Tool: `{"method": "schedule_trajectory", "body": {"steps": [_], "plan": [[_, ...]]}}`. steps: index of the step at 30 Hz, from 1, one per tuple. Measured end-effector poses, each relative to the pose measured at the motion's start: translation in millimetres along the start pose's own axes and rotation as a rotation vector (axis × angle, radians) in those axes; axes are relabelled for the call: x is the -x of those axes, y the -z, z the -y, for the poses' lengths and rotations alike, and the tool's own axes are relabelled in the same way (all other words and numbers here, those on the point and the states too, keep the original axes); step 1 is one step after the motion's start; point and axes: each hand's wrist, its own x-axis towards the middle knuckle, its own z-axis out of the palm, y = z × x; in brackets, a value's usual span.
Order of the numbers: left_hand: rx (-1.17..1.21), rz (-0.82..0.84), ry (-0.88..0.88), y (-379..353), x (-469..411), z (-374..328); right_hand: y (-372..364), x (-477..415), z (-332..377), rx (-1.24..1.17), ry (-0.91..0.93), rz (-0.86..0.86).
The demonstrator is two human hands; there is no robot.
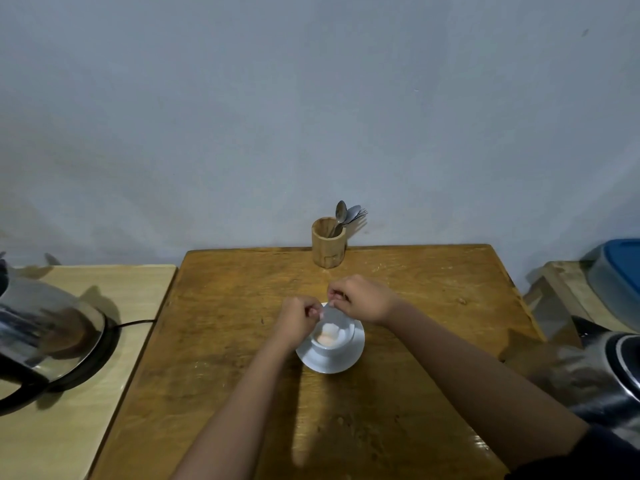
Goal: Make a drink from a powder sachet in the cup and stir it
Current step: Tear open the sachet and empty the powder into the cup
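Note:
A white cup [333, 341] stands on a white saucer [349, 358] in the middle of the brown wooden table [242, 306]. Pale powder lies in the cup's bottom. My left hand [298, 318] and my right hand [360, 297] are both pinched on a small clear sachet [328, 309], held just above the cup's far rim. The sachet is mostly hidden by my fingers. A wooden holder [328, 243] with spoons [341, 213] and a fork stands at the table's far edge, behind my hands.
A steel electric kettle [45, 336] sits on its black base on a lighter side table [86, 410] at the left, its cord running towards the wooden table. At the right are a dark appliance [609, 372] and a blue-lidded container [620, 268].

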Motion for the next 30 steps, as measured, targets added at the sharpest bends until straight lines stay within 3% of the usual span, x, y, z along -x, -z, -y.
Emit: {"method": "schedule_trajectory", "body": {"steps": [11,21,30], "plan": [[0.305,-0.115,0.137,-9.8,9.7,12.9,12.1,2.9,8.9,0.069,-0.063,0.088],[0.107,0.028,0.025,3.0,11.9,-0.5,12.8,-0.3,21.3,0.195,-0.065,0.056],[0.031,-0.035,0.028,4.9,16.1,-3.2,9.0,0.0,16.8,0.07,-0.169,0.083]]}}
